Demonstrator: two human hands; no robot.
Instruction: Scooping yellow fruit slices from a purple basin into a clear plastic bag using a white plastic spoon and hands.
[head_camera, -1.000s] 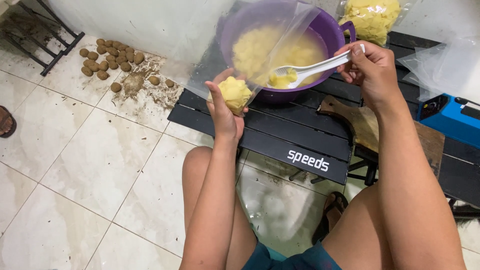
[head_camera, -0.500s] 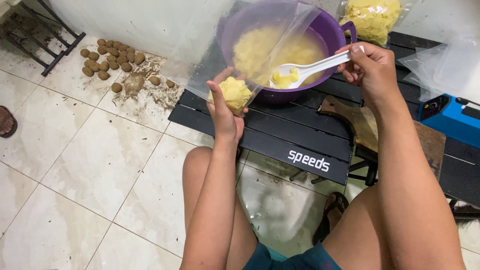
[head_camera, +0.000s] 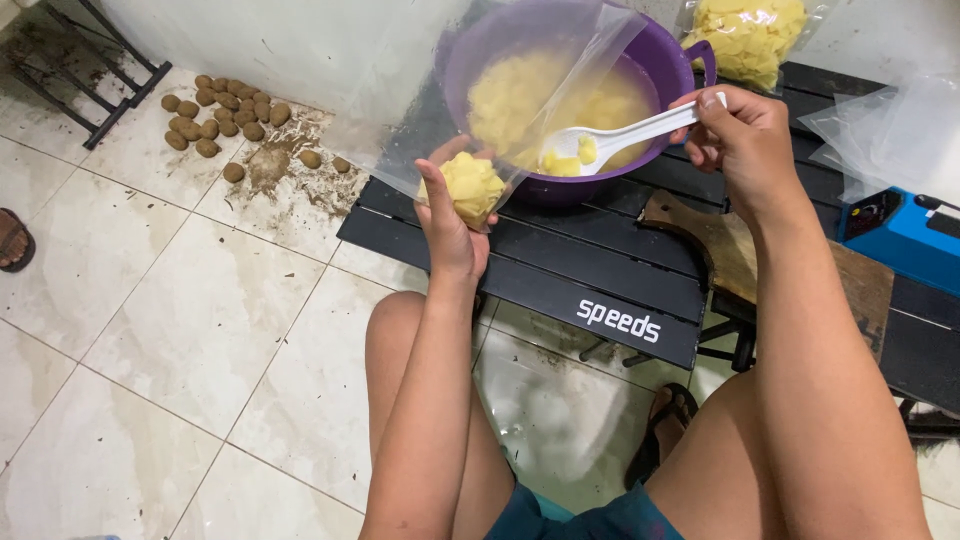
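Two hands work: the left hand (head_camera: 452, 225) cups one clear plastic bag (head_camera: 500, 95) of yellow pieces, the right hand (head_camera: 745, 150) pinches one white plastic spoon (head_camera: 610, 140) over one round purple plastic bowl (head_camera: 580, 80) on the black slatted table (head_camera: 560, 270).

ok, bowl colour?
Purple bowl, holding pale yellow pieces; seen in the head view, the only one.

Head view, steeply downward, close over table (head_camera: 560, 270)
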